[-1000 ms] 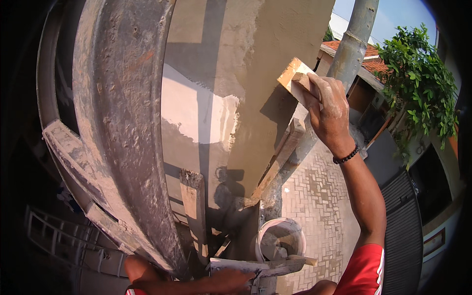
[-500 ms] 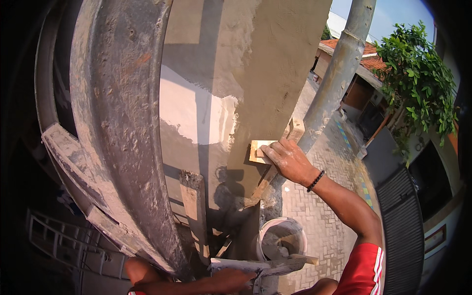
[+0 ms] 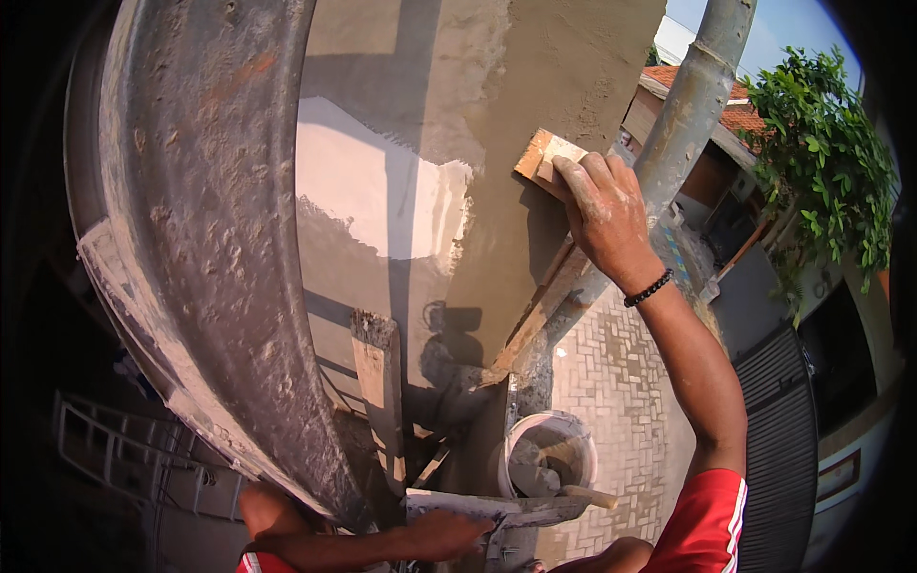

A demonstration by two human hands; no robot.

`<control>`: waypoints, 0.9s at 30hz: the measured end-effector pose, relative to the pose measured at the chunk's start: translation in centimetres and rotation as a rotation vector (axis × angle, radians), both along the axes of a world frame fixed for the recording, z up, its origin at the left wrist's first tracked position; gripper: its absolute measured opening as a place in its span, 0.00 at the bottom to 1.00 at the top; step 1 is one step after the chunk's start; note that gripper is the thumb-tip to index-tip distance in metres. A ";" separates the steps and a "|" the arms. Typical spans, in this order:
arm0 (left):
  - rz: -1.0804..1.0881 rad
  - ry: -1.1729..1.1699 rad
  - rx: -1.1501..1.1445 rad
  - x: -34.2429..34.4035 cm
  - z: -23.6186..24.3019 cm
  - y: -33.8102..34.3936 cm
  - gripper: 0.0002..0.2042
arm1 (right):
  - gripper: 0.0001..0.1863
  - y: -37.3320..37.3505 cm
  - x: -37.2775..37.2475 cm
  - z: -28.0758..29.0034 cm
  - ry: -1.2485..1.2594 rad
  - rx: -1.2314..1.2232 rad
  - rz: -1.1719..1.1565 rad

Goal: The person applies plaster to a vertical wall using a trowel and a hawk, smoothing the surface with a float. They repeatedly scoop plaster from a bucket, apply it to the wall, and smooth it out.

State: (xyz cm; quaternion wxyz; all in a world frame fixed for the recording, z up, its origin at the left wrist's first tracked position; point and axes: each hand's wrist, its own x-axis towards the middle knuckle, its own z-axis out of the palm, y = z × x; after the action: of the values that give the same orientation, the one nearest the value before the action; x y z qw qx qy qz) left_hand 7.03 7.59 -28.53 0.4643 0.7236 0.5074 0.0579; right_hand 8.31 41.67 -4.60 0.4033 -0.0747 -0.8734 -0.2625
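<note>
My right hand point(image 3: 611, 212) is raised to the wall and closed around the grip of a small rectangular wooden float point(image 3: 549, 158). The float's face is tilted toward a band of wet grey-brown plaster point(image 3: 549, 91) along the wall's right edge; whether it touches is hard to see. A dark bead bracelet point(image 3: 649, 287) circles that wrist. Low in the picture my left hand point(image 3: 447, 535) lies in shade against a mortar-crusted board point(image 3: 535, 514); its fingers do not show clearly. Beside the board stands a pale bucket point(image 3: 589, 456) containing grey mortar and a trowel with a wooden handle point(image 3: 587, 497).
A large, rough metal beam point(image 3: 215, 239) curves down the left side. A short plank point(image 3: 378, 382) stands upright near the wall's foot. To the right are a wooden edge strip point(image 3: 531, 329), a leaning grey pole point(image 3: 690, 105), brick paving point(image 3: 611, 382) and a leafy tree point(image 3: 812, 153).
My right hand and the float have moved up along the wall, and the float has turned at a slant. My left hand stays by the board. The view has shifted slightly.
</note>
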 end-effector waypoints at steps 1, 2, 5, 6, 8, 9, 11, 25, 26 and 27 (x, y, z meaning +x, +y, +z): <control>0.000 -0.011 0.000 -0.1 -0.1 0.0 0.22 | 0.17 -0.2 0.0 -2.7 -0.054 -0.026 0.027; -0.007 -0.020 -0.001 0.0 -0.1 0.1 0.21 | 0.16 -0.3 0.4 -5.6 -0.136 -0.040 0.007; -0.029 0.009 -0.066 -0.3 1.8 0.6 0.21 | 0.14 -0.2 0.9 -13.7 -0.310 -0.076 -0.002; -0.034 -0.010 -0.042 0.0 1.5 0.7 0.21 | 0.13 0.1 1.6 -16.4 -0.367 -0.099 0.013; -0.026 -0.032 0.002 0.2 0.2 0.5 0.20 | 0.14 -0.8 2.6 -18.3 -0.455 -0.183 0.058; -0.026 -0.013 0.030 0.1 0.0 0.3 0.20 | 0.15 -0.7 2.5 -17.7 -0.387 -0.177 0.069; -0.018 0.006 0.076 0.3 -0.6 0.0 0.20 | 0.17 -2.2 2.5 -13.7 -0.269 -0.176 0.098; 0.029 -0.010 0.166 0.5 -1.3 -0.4 0.22 | 0.16 -1.4 5.5 -15.4 -0.466 -0.248 -0.008; 0.038 -0.009 0.185 0.3 -0.8 -0.4 0.23 | 0.17 -2.2 6.1 -15.2 -0.402 -0.379 0.030; 0.058 0.007 0.152 0.2 0.0 -0.2 0.23 | 0.19 -3.0 7.2 -14.5 -0.337 -0.509 0.066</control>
State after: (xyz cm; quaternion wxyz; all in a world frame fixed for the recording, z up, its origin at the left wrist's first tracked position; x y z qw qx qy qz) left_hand 7.20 7.36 -28.57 0.4046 0.7419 0.5238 0.1071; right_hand 15.46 38.66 -19.13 0.2295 -0.1004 -0.9676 -0.0306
